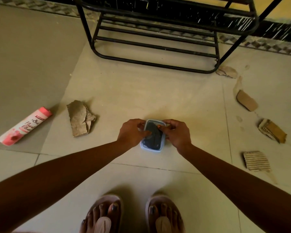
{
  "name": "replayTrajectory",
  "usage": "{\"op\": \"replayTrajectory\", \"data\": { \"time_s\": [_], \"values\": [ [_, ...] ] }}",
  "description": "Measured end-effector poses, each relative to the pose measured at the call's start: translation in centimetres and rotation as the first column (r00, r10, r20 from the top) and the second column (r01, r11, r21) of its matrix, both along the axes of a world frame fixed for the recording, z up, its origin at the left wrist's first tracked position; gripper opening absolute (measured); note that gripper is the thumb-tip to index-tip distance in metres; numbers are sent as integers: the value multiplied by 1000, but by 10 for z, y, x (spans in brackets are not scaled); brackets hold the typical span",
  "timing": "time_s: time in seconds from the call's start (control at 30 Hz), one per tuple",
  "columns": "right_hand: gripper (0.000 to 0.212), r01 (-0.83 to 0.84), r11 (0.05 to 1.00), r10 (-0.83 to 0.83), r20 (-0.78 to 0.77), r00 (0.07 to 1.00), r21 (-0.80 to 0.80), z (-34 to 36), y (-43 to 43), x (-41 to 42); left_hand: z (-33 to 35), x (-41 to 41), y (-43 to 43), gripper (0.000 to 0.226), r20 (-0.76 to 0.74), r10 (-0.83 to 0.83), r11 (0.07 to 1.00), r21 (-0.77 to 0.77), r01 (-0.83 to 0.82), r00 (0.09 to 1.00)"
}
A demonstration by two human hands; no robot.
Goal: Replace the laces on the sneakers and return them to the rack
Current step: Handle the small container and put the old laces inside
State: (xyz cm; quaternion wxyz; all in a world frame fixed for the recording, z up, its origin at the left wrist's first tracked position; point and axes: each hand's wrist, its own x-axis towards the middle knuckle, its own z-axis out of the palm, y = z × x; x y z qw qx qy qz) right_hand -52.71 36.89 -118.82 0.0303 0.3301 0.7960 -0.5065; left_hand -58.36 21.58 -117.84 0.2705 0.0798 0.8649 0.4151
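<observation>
**Both hands on a small container in front of the shoe rack**

A small rectangular plastic container [151, 148] with a pale blue rim sits at the centre of the view, just above the tiled floor [141, 91] or on it, I cannot tell which; dark contents [154, 139] fill it, too blurred to name; whether a clear lid covers them cannot be told. The left hand [132, 130] grips the container from 9 o'clock, fingers curled at its edge and thumb reaching across the top. The right hand [178, 132] holds it from 3 o'clock, fingers bent and pinching at the far rim.

The black metal shoe rack [158, 64] stands at 12 o'clock, well apart from the hands; its low slatted shelf holds nothing visible. A pink spray can [24, 126] lies on its side at 9 o'clock; a torn piece of cardboard [80, 118] lies between it and the container. More cardboard scraps lie from 1 to 3 o'clock: one by the rack's foot [227, 71], then three further out [246, 102] [272, 131] [256, 161]. At 6 o'clock the person's feet wear sandals [104, 221].
</observation>
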Motion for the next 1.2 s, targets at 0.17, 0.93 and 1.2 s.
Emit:
{"op": "replayTrajectory", "data": {
  "time_s": [0.17, 0.93, 1.2],
  "values": [
    [22, -17, 999, 19, 42, 999, -39, -3, 0, -3, -1, -2, -3, 23, 227, 139, 982, 95, -164, 964],
    [12, 56, 822, -49, 28, 998, -567, 44, -4, -12, 33, -13, 6, 45, 549, 169, 863, 318, -392, 818],
    [16, 120, 811, -145, 3, 989, -573, 53, -12, -10, 40, -11, 3, 35, 509, 171, 881, 304, -362, 844]
  ]
}}
